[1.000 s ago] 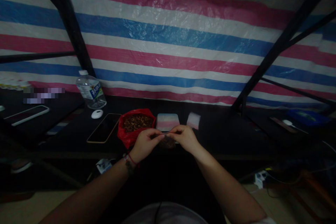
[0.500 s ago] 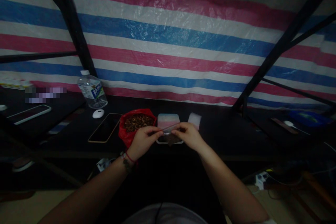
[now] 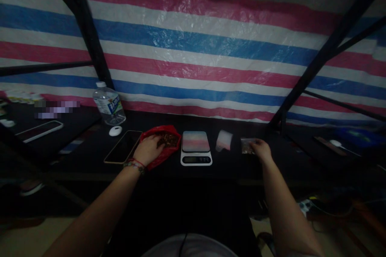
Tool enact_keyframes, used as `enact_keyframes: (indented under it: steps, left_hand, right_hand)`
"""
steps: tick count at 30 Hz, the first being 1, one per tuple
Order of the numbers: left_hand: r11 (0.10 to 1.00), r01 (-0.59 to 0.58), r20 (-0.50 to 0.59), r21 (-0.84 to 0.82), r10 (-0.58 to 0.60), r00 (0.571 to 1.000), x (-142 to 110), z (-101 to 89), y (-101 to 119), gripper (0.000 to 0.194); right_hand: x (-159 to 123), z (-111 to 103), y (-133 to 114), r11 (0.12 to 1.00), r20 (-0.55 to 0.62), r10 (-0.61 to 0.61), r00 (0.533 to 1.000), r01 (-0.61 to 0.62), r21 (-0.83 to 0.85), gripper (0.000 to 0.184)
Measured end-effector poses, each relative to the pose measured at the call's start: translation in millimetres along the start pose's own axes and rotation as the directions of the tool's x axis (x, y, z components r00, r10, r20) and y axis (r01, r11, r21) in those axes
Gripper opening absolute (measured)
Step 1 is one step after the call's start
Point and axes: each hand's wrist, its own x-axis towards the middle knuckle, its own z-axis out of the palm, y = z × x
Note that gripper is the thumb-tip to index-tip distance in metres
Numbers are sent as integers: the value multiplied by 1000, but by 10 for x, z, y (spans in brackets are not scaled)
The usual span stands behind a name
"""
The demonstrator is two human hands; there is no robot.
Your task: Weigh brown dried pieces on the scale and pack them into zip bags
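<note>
My left hand [image 3: 147,149] reaches over the rim of a red plastic bag [image 3: 164,160]. Its fingers are stretched out on the small brown pieces [image 3: 171,139] inside, whose exact kind I cannot make out. Off to the right, my right hand [image 3: 261,151] pinches the edge of a small clear zip bag [image 3: 247,146] with some brown bits at its bottom. Between the hands sits a white digital kitchen scale [image 3: 196,160] with nothing on its platform. Right of it lie small clear plastic bags [image 3: 224,139], apparently stacked.
Left of the red bag lies a dark-screened phone [image 3: 123,147], with a white oval object [image 3: 115,130] and a clear plastic bottle [image 3: 109,104] behind. Black metal posts [image 3: 93,44] frame the black table [image 3: 169,118]. A striped plastic sheet [image 3: 193,56] hangs at the back.
My hands were together over the scale, holding the small zip bag. They have parted: the left moved to the red bag, the right carried the zip bag to the right.
</note>
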Motion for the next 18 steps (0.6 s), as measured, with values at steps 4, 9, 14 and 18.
enact_keyframes:
  steps: [4,9,14,18]
  left_hand:
    - [999,40,13,7,-41,999,0,53,7,44]
    - [1000,26,22,18,-26,999,16,40,15,44]
    - [1000,7,52,4,-7,999,47,35,22,36]
    - [1000,-27,-2,14,27,1000,101,31,54,40]
  right_hand:
    - [-1,69,-24,991,-95,-8,995,-5,-137,48]
    - [-173,135,-497,951,139,-310,941,303,70,39]
    - [-512,311,-897,810,316,-586,746,550,203,49]
    - [-653,498,-953,773,401,-619,675,613,160,51]
